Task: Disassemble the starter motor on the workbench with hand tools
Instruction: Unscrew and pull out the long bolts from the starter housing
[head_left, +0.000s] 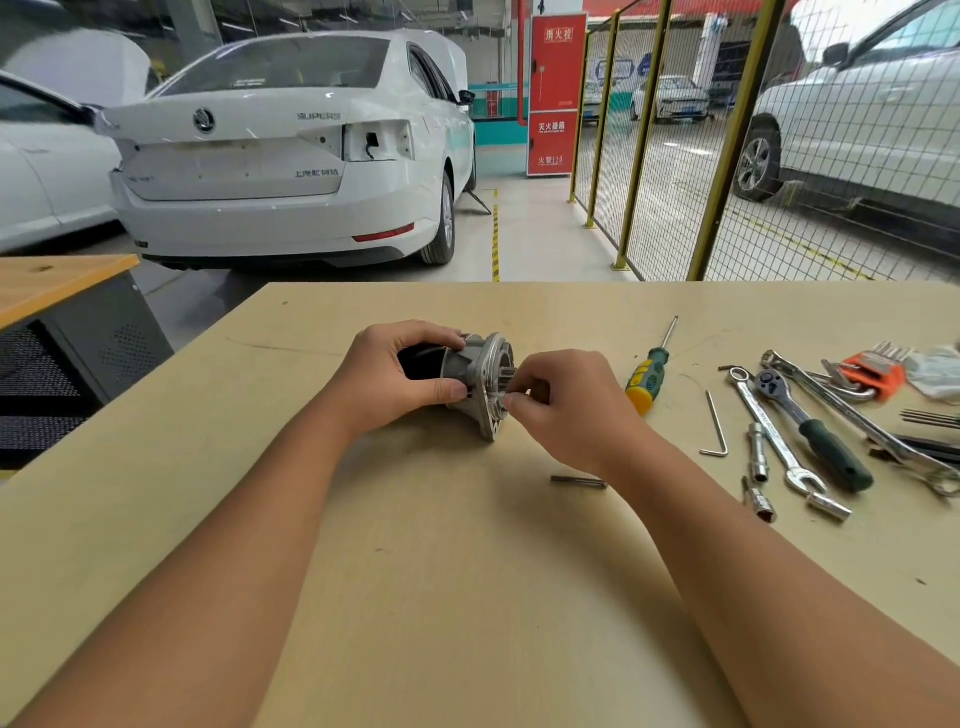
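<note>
The starter motor (475, 371), with a black body and a silver aluminium nose flange, lies on its side in the middle of the wooden workbench (467, 571). My left hand (400, 374) wraps around its black body, thumb below and fingers on top. My right hand (566, 400) is at the flange face, thumb and forefinger pinched on a small part next to the pinion gear. What the fingertips pinch is too small to make out. A short dark pin (578, 481) lies loose on the bench below my right wrist.
To the right lie a green-yellow screwdriver (649, 374), a hex key (716, 426), a ratchet (810, 426), combination wrenches (779, 441), sockets (761, 499) and an orange hex key set (872, 369). Beyond the bench stand a white car (291, 150) and a yellow mesh fence (675, 156).
</note>
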